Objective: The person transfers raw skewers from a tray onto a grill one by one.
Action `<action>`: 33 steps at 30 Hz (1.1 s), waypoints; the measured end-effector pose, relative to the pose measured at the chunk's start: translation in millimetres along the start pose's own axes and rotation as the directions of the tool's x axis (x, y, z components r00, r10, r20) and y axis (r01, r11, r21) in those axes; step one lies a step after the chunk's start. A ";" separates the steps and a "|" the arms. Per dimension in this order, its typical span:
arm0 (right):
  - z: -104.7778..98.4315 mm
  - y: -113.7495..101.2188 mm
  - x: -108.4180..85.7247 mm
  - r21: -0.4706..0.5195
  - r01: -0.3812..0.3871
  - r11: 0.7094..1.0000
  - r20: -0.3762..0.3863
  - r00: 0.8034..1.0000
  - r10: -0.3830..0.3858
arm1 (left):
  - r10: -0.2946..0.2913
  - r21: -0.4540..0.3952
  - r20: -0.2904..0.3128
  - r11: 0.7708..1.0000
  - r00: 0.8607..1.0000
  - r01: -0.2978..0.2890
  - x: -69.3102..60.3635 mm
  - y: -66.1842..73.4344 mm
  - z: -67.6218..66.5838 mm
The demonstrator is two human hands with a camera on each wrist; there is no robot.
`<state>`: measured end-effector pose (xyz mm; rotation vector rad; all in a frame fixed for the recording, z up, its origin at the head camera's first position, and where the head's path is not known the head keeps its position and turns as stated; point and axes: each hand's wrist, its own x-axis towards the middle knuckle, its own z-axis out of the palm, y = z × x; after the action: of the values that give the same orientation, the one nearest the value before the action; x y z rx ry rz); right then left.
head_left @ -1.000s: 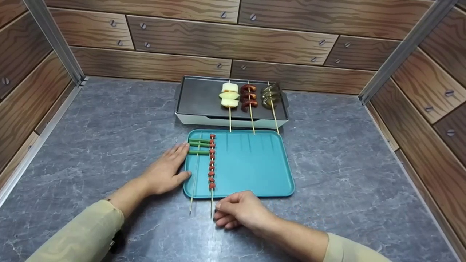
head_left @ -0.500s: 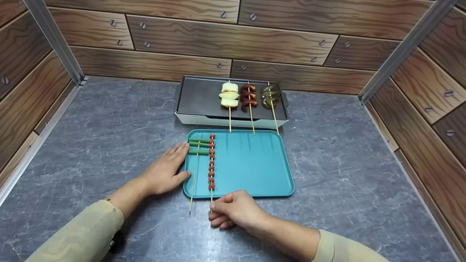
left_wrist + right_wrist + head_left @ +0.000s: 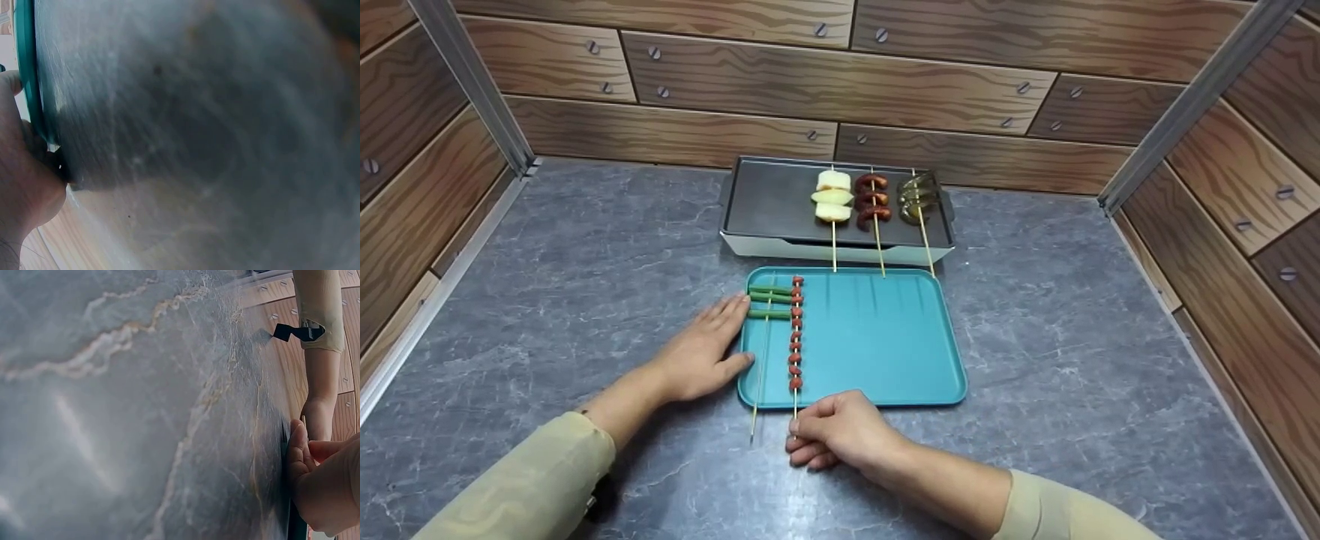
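My right hand [image 3: 844, 435] pinches the bare lower end of a wooden skewer threaded with small red pieces [image 3: 796, 358]. That skewer lies on a teal tray [image 3: 877, 337], its end past the front rim. To its left is a second skewer [image 3: 761, 375] with several green bean-like pieces [image 3: 776, 315]. My left hand [image 3: 697, 352] rests against the tray's left rim, fingers extended. The left wrist view shows the left hand [image 3: 28, 174] beside the tray rim [image 3: 27, 62]. In the right wrist view, the thumb and fingers of the right hand [image 3: 323, 489] meet around the skewer tip [image 3: 304, 419].
Behind the tray stands a grill with a dark plate [image 3: 772, 199]. On its right half lie a skewer of pale slices [image 3: 833, 196], one of reddish-brown curled pieces [image 3: 873, 199] and one of dark green pieces [image 3: 919, 196]. Their sticks overhang the front edge. Wood-patterned walls enclose the grey counter [image 3: 585, 255].
My right hand has moved slightly left and taken the end of the red-piece skewer between thumb and fingers. The skewer's lower end has shifted very slightly left. My left hand has stayed still.
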<state>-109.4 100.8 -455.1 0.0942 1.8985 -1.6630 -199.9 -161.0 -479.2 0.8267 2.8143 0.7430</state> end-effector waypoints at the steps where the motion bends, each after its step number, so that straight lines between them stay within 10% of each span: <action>1: 0.3 -0.1 0.0 0.000 0.000 1.000 -0.001 1.000 0.000 | 0.000 0.001 0.000 1.000 1.000 0.000 -0.1 0.3 -0.1; 33: 1.0 -12.0 -9.7 0.038 0.010 0.999 0.003 1.000 -0.010 | -0.005 0.015 0.000 1.000 1.000 0.005 -0.5 1.0 -0.5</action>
<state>-106.3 100.6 -440.0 0.0982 1.8686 -1.7051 -199.1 -160.7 -478.3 0.8224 2.8245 0.7225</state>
